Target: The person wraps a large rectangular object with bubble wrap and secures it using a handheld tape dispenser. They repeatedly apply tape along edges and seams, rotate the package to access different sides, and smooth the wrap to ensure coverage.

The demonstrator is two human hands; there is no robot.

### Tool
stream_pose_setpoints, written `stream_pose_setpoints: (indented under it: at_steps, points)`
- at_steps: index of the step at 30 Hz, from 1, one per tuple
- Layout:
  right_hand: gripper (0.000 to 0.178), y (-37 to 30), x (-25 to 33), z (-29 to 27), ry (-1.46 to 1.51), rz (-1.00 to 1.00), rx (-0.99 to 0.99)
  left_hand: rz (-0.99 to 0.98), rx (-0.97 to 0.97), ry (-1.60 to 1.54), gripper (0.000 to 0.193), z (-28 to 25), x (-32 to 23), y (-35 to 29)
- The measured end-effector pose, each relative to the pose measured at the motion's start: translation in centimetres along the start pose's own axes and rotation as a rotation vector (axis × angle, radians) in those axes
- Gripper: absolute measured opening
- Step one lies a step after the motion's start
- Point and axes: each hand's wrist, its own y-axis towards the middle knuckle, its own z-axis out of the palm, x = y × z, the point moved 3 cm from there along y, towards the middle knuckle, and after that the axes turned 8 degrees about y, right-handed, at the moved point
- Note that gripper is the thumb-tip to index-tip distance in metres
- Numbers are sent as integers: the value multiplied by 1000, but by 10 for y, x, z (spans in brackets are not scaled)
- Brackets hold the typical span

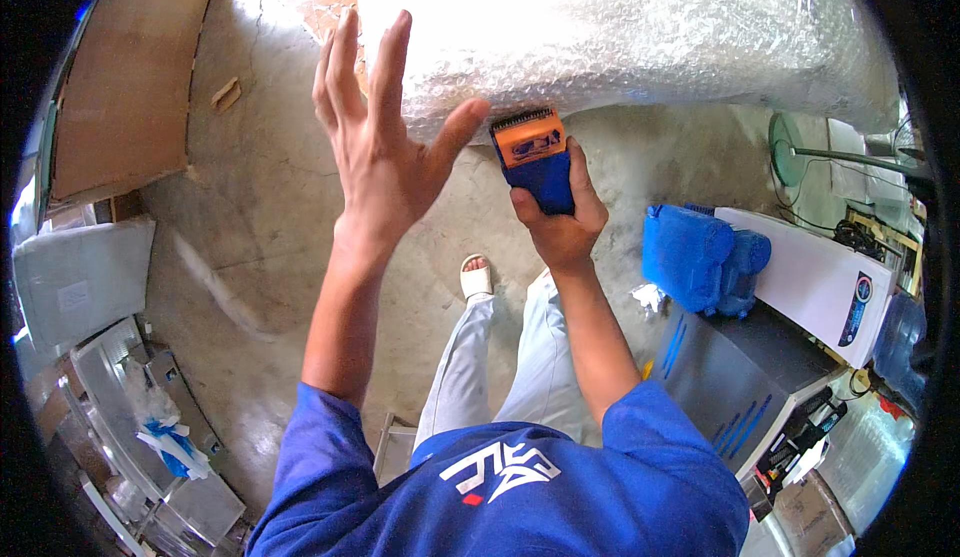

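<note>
My left hand [375, 147] is raised with its fingers spread and nothing in it. Its fingertips overlap the near left part of a large bubble-wrapped bundle [640, 57] in this view; whether they touch it I cannot tell. My right hand [565, 222] grips an orange and dark blue hand-held tool [535, 157] by its lower part, thumb on one side and fingers on the other. A black toothed edge runs along the tool's top, close below the bundle's near edge. The exact kind of tool is not plain. The bundle's far side runs out of the picture.
Brown cardboard [125, 77] leans at the far left, above metal parts [130, 427] in the lower left. At right are blue plastic containers [690, 257], a long white box [815, 277] and a black cabinet [740, 377]. A round green base [786, 152] stands behind them.
</note>
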Motion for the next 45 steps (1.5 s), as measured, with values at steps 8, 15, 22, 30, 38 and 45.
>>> stream_pose_setpoints:
  at_steps: [8, 15, 22, 30, 38, 45]
  points:
    - [77, -10, -6, 6, 118, 221, 33, -504, 199, -321, 109, 26, 4, -55]
    - [76, -25, -18, 14, 220, 244, 3, -581, 319, -356, 113, 25, 9, -58]
    - [76, -49, -49, 31, 158, 234, -1, -658, 391, -306, 104, 17, -2, -53]
    - [74, -50, -88, 54, 120, 172, -19, -1546, 249, -1117, 75, 48, -30, -128]
    - [71, -63, -111, 61, 286, 206, -6, -1878, 54, -1588, 97, 82, -65, -93]
    - [67, -72, -105, 56, 253, 442, 143, -1856, -115, -1904, 103, 88, -47, -96]
